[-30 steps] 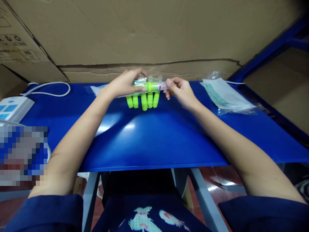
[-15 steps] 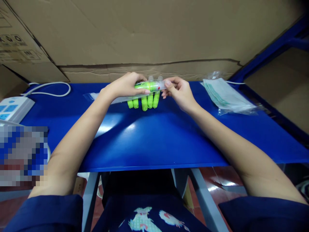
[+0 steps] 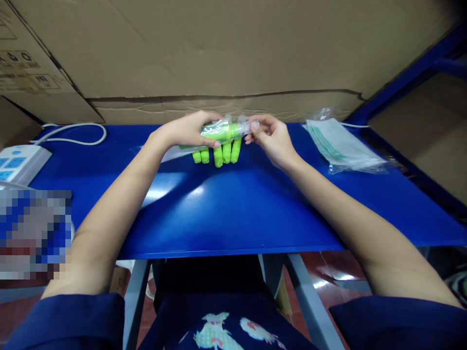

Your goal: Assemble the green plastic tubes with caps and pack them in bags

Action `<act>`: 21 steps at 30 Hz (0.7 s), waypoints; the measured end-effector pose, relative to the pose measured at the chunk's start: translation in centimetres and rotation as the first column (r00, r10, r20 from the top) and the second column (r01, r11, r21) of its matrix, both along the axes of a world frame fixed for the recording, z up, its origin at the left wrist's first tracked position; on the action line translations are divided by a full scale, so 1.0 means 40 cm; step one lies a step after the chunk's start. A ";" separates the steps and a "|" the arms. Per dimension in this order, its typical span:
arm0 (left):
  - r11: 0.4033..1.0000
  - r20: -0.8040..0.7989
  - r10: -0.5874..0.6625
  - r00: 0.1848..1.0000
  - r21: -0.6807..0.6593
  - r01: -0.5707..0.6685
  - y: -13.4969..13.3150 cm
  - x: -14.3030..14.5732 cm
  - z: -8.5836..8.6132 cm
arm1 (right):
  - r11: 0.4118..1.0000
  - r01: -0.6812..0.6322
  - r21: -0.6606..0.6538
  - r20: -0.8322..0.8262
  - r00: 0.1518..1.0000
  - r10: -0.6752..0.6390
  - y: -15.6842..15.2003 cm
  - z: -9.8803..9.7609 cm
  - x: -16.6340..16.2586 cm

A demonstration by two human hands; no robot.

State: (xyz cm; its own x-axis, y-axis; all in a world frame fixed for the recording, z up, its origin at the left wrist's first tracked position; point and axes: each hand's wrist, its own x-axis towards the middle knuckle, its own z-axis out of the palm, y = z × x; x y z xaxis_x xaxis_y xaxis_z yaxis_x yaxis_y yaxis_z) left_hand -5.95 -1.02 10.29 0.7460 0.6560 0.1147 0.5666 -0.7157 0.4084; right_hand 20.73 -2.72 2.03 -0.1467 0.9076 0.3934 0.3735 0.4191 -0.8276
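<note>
My left hand is closed around a bright green tube-like marker that has a yellowish band and seems wrapped in clear plastic. The marker lies crosswise above the table, its clear capped end toward the right. My right hand pinches that clear cap between thumb and fingers. Beneath and behind the held piece, several similar green markers lie side by side, their upper parts mostly hidden. A flat clear plastic sleeve shows below my left wrist.
On the blue table, a clear packet of white and green sheets lies at the right. A white power strip with a cable is at the left. Cardboard stands along the back.
The held green marker has turned a little, and the red spot near its cap no longer shows. Its plastic now reflects more light. Both hands stay in nearly the same place.
</note>
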 end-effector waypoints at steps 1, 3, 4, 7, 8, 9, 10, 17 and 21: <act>1.000 0.001 0.003 1.000 0.001 -0.003 -0.002 0.002 0.000 | 1.000 0.000 -0.002 0.009 1.000 0.000 -0.001 0.001 -0.001; 1.000 -0.003 0.012 1.000 0.002 -0.012 -0.007 0.007 -0.001 | 1.000 0.002 -0.004 0.024 1.000 -0.002 -0.005 0.003 -0.005; 1.000 -0.010 0.022 1.000 0.000 -0.022 -0.009 0.009 0.000 | 1.000 0.000 -0.002 0.022 1.000 0.000 -0.008 0.005 -0.009; 0.998 -0.043 0.056 0.997 -0.020 -0.057 -0.017 0.016 0.001 | 1.000 -0.012 -0.010 -0.022 1.000 0.012 -0.023 0.012 -0.023; 0.997 -0.053 0.065 0.996 -0.029 -0.066 -0.018 0.017 0.002 | 1.000 -0.016 -0.022 -0.042 0.999 0.015 -0.028 0.015 -0.028; 0.997 -0.059 0.072 0.996 -0.034 -0.074 -0.019 0.018 0.002 | 0.999 -0.019 -0.037 -0.058 0.998 0.017 -0.032 0.017 -0.032; 0.996 -0.062 0.077 0.995 -0.037 -0.079 -0.019 0.018 0.002 | 0.998 -0.022 -0.051 -0.070 0.997 0.019 -0.036 0.019 -0.035; 0.998 -0.040 0.057 0.998 -0.023 -0.058 -0.024 0.020 -0.005 | 0.995 -0.030 -0.093 -0.128 0.992 0.018 -0.046 0.011 -0.044; 0.998 -0.045 0.060 0.997 -0.033 -0.062 -0.039 0.029 0.003 | 0.986 -0.077 -0.146 -0.232 0.972 0.042 -0.061 0.010 -0.060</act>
